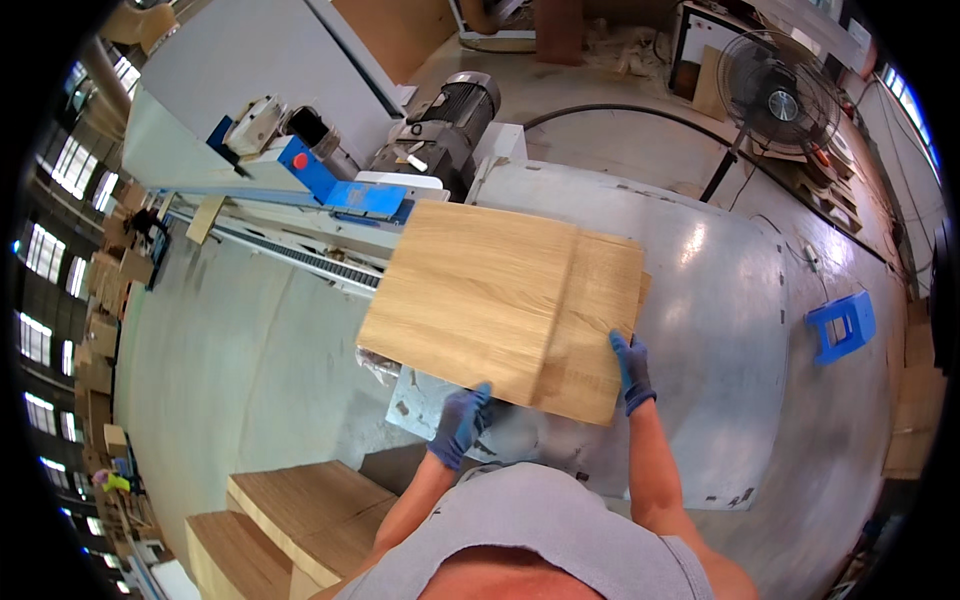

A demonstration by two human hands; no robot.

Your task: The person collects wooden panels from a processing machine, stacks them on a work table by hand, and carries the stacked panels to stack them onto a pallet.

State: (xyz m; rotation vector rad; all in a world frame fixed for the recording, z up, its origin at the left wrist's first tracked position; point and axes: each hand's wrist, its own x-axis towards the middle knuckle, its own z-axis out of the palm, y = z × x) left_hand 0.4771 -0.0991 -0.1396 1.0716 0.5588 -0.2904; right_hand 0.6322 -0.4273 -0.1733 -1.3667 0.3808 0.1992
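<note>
A light wood-grain board [475, 290] overlaps a second wood-grain board [604, 300] that sticks out on its right. Both boards lie tilted in front of me, over the grey metal tabletop [712, 340]. In a blue-grey glove, my left hand [461, 424] grips the near edge of the upper board, thumb on top and fingers mostly hidden below. My right hand [631, 372], gloved alike, is closed on the right edge of the second board near its front corner. A corner of another board peeks out beyond the far right edge. Whether more boards lie beneath is hidden.
Past the boards stands a machine with a grey motor [440, 125], a blue panel [365, 198], a red button [300, 160] and a long rail [300, 257]. Stacked boards [315, 505] sit at lower left. A blue stool [841, 327] and a fan [780, 100] stand right.
</note>
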